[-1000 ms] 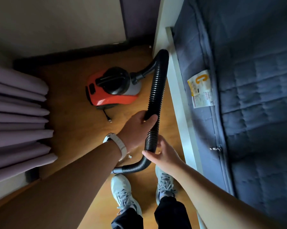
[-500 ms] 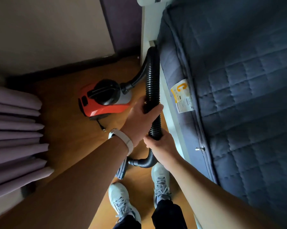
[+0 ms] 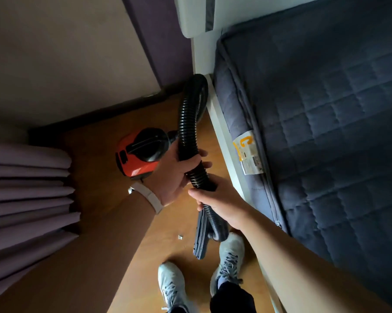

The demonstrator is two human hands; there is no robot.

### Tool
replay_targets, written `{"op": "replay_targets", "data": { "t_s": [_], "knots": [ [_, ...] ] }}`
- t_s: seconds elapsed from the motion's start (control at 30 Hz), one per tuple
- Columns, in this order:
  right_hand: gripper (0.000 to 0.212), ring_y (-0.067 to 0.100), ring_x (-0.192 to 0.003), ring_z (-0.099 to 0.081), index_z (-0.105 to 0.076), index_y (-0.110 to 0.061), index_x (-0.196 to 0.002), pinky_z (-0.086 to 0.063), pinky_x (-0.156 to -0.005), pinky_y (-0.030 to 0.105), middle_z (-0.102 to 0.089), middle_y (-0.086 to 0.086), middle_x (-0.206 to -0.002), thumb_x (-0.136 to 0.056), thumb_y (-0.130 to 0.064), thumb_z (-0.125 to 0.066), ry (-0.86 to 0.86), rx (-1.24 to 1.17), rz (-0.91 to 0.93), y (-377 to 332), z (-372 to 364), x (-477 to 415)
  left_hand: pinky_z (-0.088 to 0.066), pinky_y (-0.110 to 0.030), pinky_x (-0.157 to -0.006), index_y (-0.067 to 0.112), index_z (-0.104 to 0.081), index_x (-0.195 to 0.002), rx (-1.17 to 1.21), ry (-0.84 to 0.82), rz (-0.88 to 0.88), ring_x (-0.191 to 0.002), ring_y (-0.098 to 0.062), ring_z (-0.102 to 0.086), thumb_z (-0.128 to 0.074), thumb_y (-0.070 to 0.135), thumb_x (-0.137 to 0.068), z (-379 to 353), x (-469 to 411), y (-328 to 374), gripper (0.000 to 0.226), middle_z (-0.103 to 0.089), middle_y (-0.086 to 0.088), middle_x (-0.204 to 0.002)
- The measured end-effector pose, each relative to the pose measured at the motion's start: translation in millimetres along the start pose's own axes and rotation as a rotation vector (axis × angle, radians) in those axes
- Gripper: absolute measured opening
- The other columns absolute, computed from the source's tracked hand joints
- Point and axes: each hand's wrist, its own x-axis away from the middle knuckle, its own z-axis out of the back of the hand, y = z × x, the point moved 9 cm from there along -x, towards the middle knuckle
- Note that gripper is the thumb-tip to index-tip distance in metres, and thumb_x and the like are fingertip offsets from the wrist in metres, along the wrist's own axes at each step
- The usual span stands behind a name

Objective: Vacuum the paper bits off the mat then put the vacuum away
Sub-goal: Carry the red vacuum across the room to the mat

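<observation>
Gripping one black hose (image 3: 187, 123), two hands curl round it — left hand (image 3: 177, 175) above right hand (image 3: 222, 202); one red vacuum (image 3: 134, 162) sits on the floor (image 3: 100, 154), one paper bit (image 3: 180, 237) near the nozzle (image 3: 200, 236).

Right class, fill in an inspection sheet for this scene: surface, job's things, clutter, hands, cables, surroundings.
Surface: wooden floor, with one paper bit left of the nozzle.
Job's things: red vacuum stands on the floor; black hose arches up beside the bed; nozzle at its lower end, near the shoes.
Clutter: nothing seen.
Hands: left hand and right hand both grip the hose, the right lower down.
Cables: nothing seen.
Surroundings: curtain at left; mattress on white bed frame at right.
</observation>
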Motion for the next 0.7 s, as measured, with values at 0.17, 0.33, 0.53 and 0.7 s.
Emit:
{"op": "replay_targets", "data": {
  "t_s": [0.17, 0.33, 0.53, 0.7],
  "knots": [
    [0.018, 0.014, -0.049, -0.056, -0.056, -0.016, -0.075, -0.044, -0.05, 0.024, -0.058, 0.0, -0.056, -0.088, -0.02, -0.068, 0.205, 0.218, 0.044, -2.4, 11.0, -22.5, -0.054, -0.037, -0.09, 0.015, -0.048, -0.131, -0.152, -0.004, -0.053, -0.102, -0.023, -0.068, -0.054, -0.007, -0.092, 4.7, -25.6, 2.9, 0.044, -0.066, -0.007, -0.114],
    [0.017, 0.016, -0.054, -0.057, -0.058, -0.024, -0.077, -0.043, -0.052, 0.031, -0.06, -0.005, -0.058, -0.08, -0.036, -0.07, 0.428, 0.342, -0.019, 15.5, 12.7, -54.7, -0.052, -0.019, -0.082, 0.018, -0.058, -0.115, -0.49, 0.055, -0.16, -0.096, -0.01, -0.066, -0.066, 0.006, -0.088, 38.9, -46.6, 17.2, 0.031, -0.068, -0.002, -0.104],
    [0.021, 0.022, -0.062, -0.063, -0.056, -0.024, -0.085, -0.052, -0.059, 0.037, -0.063, -0.003, -0.065, -0.078, -0.04, -0.067, 0.547, 0.434, -0.019, 2.6, -13.4, -96.8, -0.049, -0.017, -0.086, 0.034, -0.051, -0.125, -0.795, 0.002, -0.123, -0.101, -0.001, -0.062, -0.071, 0.028, -0.087, 117.6, -67.4, 30.3, 0.043, -0.063, 0.012, -0.112],
    [0.019, 0.016, -0.062, -0.063, -0.053, -0.028, -0.083, -0.049, -0.055, 0.029, -0.063, -0.006, -0.065, -0.081, -0.037, -0.069, 0.614, 0.478, -0.047, 2.0, -14.5, -134.2, -0.05, -0.031, -0.096, 0.023, -0.052, -0.132, -0.984, 0.06, -0.055, -0.105, -0.006, -0.059, -0.07, 0.024, -0.088, 197.0, -101.2, 25.0, 0.047, -0.06, 0.01, -0.112]
  ]
}}
